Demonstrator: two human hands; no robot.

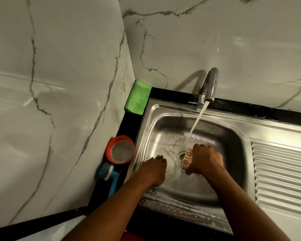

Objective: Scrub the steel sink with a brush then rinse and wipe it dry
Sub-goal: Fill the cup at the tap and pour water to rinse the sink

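Note:
The steel sink fills the lower middle, and its tap runs a stream of water into the basin. My right hand grips a white cup with red flower marks over the drain, just under the stream. My left hand lies flat on the wet basin floor to the left of the drain, fingers together, holding nothing. A blue brush lies on the black counter strip left of the sink. A folded green cloth rests at the back left corner.
A red tub of greyish paste stands just behind the brush. The ribbed steel draining board lies to the right of the basin. Marble walls close in at the left and behind. Soap foam clings to the sink's front rim.

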